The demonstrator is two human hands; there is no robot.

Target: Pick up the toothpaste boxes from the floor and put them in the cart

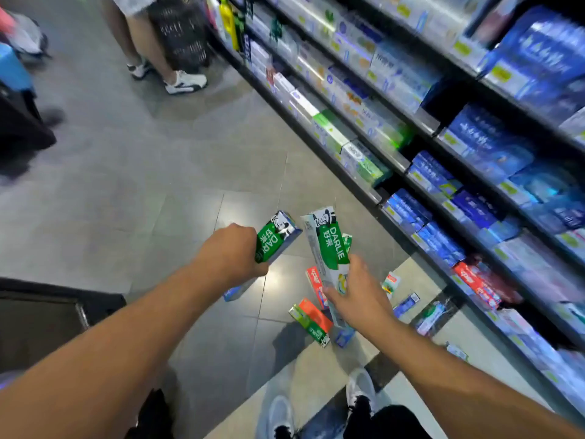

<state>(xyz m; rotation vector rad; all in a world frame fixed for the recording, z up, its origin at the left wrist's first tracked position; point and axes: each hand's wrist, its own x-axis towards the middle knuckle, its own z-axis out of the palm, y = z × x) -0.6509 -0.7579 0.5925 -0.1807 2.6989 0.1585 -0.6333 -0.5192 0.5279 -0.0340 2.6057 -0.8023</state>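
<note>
Shelves [421,122] run along the right of the floor [142,185]. Loose boxes [311,321] lie on the floor beside the shelves, below both hands. A cart [38,321] stands at left.

**Store aisle, background only**

Floor [133,172]: large grey tiles, darker tile band lower centre, lighter tiles along the shelf base. Glossy, one bright lamp reflection [274,278] on it. Shelving unit [408,166] runs diagonally down the right side, dark rails, several tiers packed with blue, white and green boxed goods, yellow price tags on the edges. Top left: a bystander's legs in white sneakers [185,82] beside a dark mesh basket [180,30]. Dark fixture [19,128] at left edge, blurred.
</note>
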